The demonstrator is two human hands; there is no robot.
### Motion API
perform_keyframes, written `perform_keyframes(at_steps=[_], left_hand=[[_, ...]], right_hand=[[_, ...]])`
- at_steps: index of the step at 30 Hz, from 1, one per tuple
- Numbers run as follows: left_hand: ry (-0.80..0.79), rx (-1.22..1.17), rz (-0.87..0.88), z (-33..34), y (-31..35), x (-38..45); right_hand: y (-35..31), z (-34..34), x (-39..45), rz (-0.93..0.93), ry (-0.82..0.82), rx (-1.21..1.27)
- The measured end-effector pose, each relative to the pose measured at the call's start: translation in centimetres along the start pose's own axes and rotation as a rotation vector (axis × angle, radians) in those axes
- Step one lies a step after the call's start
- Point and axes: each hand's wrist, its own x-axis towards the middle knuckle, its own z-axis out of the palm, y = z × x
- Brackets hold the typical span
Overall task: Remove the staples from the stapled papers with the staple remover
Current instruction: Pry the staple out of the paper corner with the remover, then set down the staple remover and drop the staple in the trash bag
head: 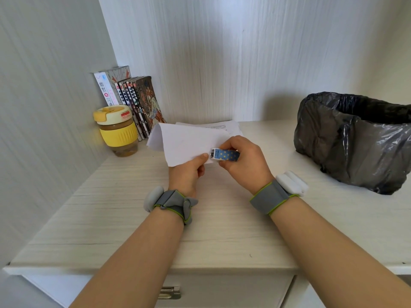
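My left hand (188, 172) pinches the near corner of a bundle of white stapled papers (186, 141), holding it lifted above the desk. My right hand (241, 164) grips a blue staple remover with yellow dots (225, 154). Its metal jaws touch the paper's corner right beside my left thumb. The staple itself is hidden under the jaws. More white sheets (224, 126) lie flat on the desk behind the lifted bundle.
A bin lined with a black plastic bag (353, 141) stands at the right. A yellow-lidded cup (117, 130) and a row of books (135, 101) fill the left back corner. The light wooden desk (133, 218) has a drawer with a metal handle (169, 293) below.
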Motion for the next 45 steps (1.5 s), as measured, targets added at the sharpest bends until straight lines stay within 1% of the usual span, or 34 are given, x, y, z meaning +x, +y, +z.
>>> perform_keyframes(at_steps=[2, 4, 6, 8, 10, 13, 15, 17, 19, 21, 23, 25, 27, 30, 32, 35, 40, 45], left_hand=[[-0.008, 0.015, 0.020, 0.0, 0.0, 0.0], [-0.006, 0.015, 0.031, -0.1, 0.1, 0.0], [0.009, -0.007, 0.024, -0.1, 0.1, 0.0], [0.031, -0.020, 0.031, -0.2, 0.1, 0.0], [0.051, -0.027, 0.057, -0.3, 0.1, 0.1], [0.078, -0.027, 0.093, -0.5, 0.1, 0.1], [0.084, -0.024, 0.101, -0.6, 0.1, 0.1], [0.077, -0.026, 0.099, -0.5, 0.1, 0.1], [0.066, -0.032, 0.092, -0.3, 0.3, 0.0], [0.043, -0.062, 0.070, -0.2, 0.4, -0.2], [0.010, -0.115, 0.037, 0.0, 0.6, -0.4], [-0.014, -0.167, 0.014, 0.2, 0.8, -0.6], [-0.014, -0.196, 0.007, 0.2, 1.0, -0.7], [0.000, -0.197, -0.003, 0.2, 1.0, -0.9], [-0.001, -0.191, -0.006, 0.2, 1.1, -0.9], [-0.040, -0.184, -0.020, 0.3, 1.1, -1.0], [-0.127, -0.178, -0.065, 0.6, 1.1, -1.4], [-0.150, -0.144, -0.071, 0.6, 1.2, -1.6]], right_hand=[[-0.1, 0.0, -0.1, -0.026, -0.004, 0.005], [-0.2, 0.0, -0.2, -0.020, 0.027, 0.034], [-0.1, -0.2, 0.0, 0.060, 0.105, 0.079], [0.0, -0.6, 0.2, 0.159, 0.130, 0.055], [0.2, -1.1, 0.3, 0.223, 0.030, -0.073], [-0.1, -1.6, 0.1, 0.249, -0.237, -0.297], [-0.5, -1.5, 0.0, 0.252, -0.382, -0.396], [-0.6, -1.4, 0.0, 0.258, -0.465, -0.425], [-0.4, -1.3, 0.0, 0.265, -0.496, -0.408], [-0.2, -1.3, 0.1, 0.279, -0.499, -0.354], [0.0, -1.2, 0.1, 0.311, -0.475, -0.242], [-0.1, -1.0, 0.1, 0.341, -0.406, -0.058], [-0.5, -0.8, 0.0, 0.357, -0.307, 0.183], [-1.0, -0.4, 0.0, 0.395, -0.153, 0.414], [-1.2, -0.4, 0.0, 0.471, -0.112, 0.553], [-1.4, -0.5, 0.1, 0.566, -0.093, 0.720], [-1.2, -0.9, 0.2, 0.638, -0.060, 0.858], [-1.1, -1.1, 0.3, 0.651, -0.053, 0.820]])
